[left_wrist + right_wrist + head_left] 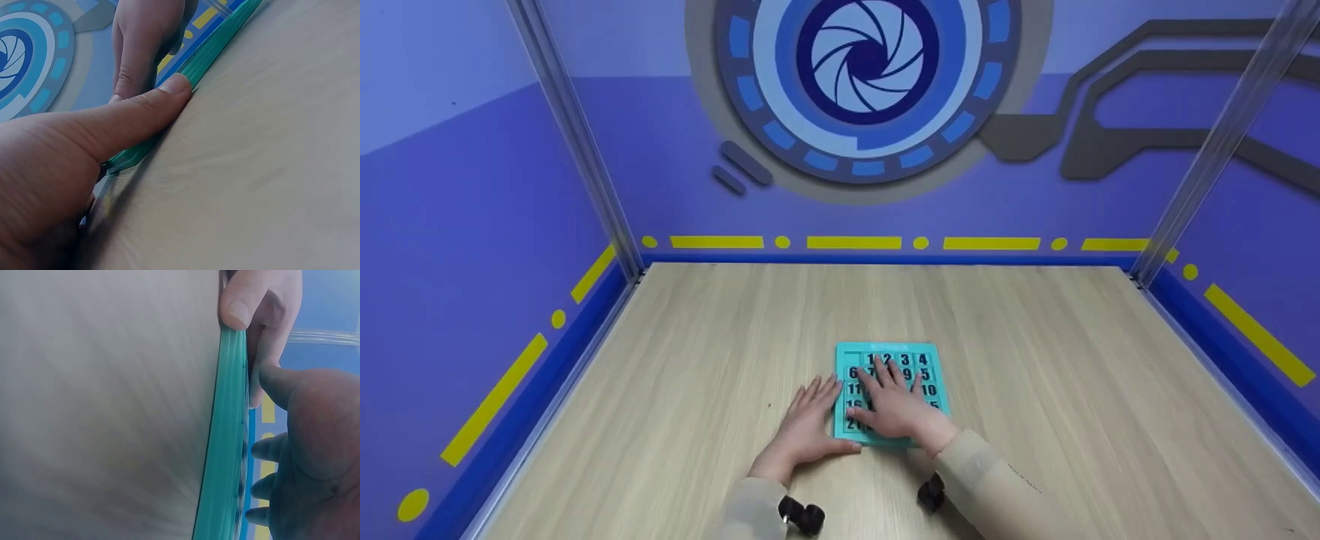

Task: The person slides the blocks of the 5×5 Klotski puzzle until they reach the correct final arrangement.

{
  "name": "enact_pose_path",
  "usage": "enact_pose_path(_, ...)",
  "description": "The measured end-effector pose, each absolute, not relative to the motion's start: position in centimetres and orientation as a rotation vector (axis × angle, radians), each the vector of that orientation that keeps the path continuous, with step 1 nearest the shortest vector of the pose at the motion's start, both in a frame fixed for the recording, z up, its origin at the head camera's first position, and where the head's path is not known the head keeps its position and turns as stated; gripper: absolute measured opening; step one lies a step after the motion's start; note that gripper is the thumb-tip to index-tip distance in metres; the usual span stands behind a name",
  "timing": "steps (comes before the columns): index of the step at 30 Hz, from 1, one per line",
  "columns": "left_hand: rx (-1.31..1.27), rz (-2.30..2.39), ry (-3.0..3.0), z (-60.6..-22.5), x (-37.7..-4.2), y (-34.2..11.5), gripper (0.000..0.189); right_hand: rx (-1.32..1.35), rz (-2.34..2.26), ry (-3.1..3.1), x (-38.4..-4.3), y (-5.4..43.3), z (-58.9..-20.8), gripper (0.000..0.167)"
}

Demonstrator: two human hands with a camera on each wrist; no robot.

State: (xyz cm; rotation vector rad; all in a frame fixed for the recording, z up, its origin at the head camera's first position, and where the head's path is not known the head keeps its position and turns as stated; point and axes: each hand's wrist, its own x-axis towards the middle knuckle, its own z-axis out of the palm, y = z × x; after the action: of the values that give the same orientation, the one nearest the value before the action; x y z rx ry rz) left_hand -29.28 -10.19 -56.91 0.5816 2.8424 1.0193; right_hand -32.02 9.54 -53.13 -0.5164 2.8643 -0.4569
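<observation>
A turquoise sliding number puzzle (pixel 913 360) lies flat on the table, its black-numbered tiles set in a grid. The slot at its top left corner holds no tile; 1, 2, 3 and 4 follow along that row. My left hand (pixel 808 427) braces the board, straight fingers along its left edge and thumb (pixel 140 115) pressed to the near edge. Over the tiles my right hand (pixel 896 409) is spread, fingertips at the upper rows and thumb by the lower left, covering the middle numbers. The right wrist view shows the board's ridged side (pixel 219 439) and the right palm (pixel 332 433).
A light wood table (pixel 720 337) stretches around the puzzle. Blue panels with yellow dashes (pixel 853 242) enclose it at the back and both sides, with clear corner posts (pixel 577 135). Black wrist cameras (pixel 802 516) hang under both sleeves.
</observation>
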Motion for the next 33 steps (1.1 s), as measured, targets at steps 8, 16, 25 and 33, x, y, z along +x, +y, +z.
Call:
enact_pose_path(8,0.583,1.032,2.837,-56.9,-29.3,-10.2,0.111,-0.506,-0.461,2.858,-32.2,9.3,-53.1,0.079)
enact_pose_path(16,0.582,1.032,2.837,-56.9,-29.4,-10.2,0.112,-0.544,-0.434,2.866,-32.1,8.8,-53.1,0.079)
enact_pose_path(25,0.600,1.025,2.848,-56.9,-29.3,-10.2,0.111,-0.549,-0.418,2.848,-32.2,8.1,-53.0,0.079)
enact_pose_path(33,0.601,1.012,2.860,-56.9,-29.3,-10.1,0.110,-0.580,-0.436,2.849,-32.5,8.0,-53.2,0.080)
